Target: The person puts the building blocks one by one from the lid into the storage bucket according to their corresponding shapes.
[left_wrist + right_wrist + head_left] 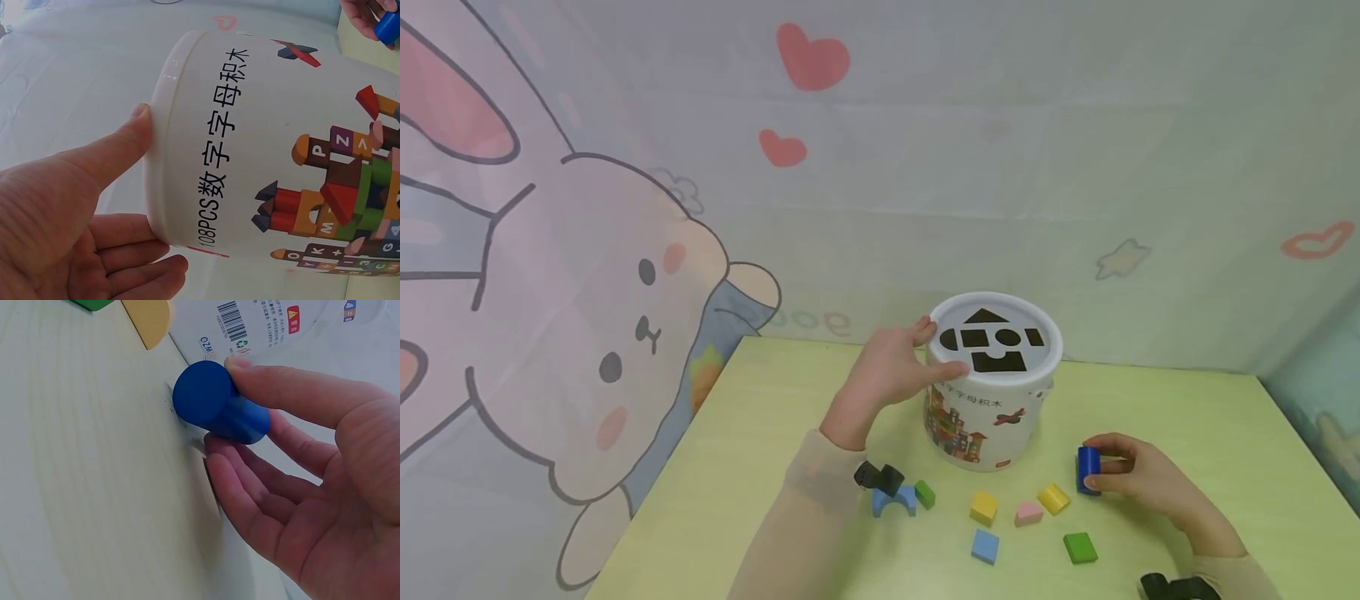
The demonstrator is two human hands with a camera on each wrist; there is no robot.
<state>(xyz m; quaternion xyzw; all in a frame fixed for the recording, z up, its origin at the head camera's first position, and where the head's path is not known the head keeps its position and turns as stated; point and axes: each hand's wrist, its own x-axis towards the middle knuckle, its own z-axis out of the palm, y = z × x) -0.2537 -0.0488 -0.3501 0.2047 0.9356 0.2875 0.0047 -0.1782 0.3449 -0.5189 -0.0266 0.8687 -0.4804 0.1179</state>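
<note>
A white block bucket [988, 417] with a printed castle stands on the table, its lid [955, 317] cut with several shaped holes. My left hand [891, 362] rests against the left edge of the lid, thumb and fingers spread along the rim. In the left wrist view the thumb [134, 128] touches the lid's edge. To the right of the bucket, my right hand [1146, 477] pinches a blue cylinder block [1087, 471] between thumb and fingers. The right wrist view shows the round end of this cylinder [203, 394] facing the camera.
In front of the bucket lie a blue arch block [895, 500], green blocks [1080, 547], a yellow block [983, 507], a yellow half-round block [1054, 498], a pink block [1028, 512] and a light blue block [985, 546]. A printed cloth [1000, 167] hangs behind the table.
</note>
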